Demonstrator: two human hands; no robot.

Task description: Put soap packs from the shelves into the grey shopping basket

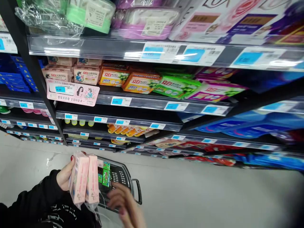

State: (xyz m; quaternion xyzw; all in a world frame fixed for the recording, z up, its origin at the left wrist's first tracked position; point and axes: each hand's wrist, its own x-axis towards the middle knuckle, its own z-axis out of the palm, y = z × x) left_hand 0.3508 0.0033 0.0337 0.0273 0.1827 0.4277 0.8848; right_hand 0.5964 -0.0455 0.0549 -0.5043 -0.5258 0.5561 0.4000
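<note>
My left hand [66,174] is closed around a clear-wrapped pack of pink boxed laundry soap [82,177], held upright as two boxes side by side. Below and to the right of the pack is my right hand [123,199], somewhat blurred, its fingers loosely bent and apart, with nothing seen in them. A thin clear strip of wrap hangs between the pack and this hand. Behind both hands is a black shopping basket [120,171], where small green packets [106,177] lie. The hands and the pack hide part of the basket.
Similar pink soap packs [86,75] stand on the shelf ahead, beside orange soap packs [110,77] and green soap packs [177,86]. A clear-fronted shelf edge [95,49] with price labels juts out above. Grey floor [201,196] extends to the right.
</note>
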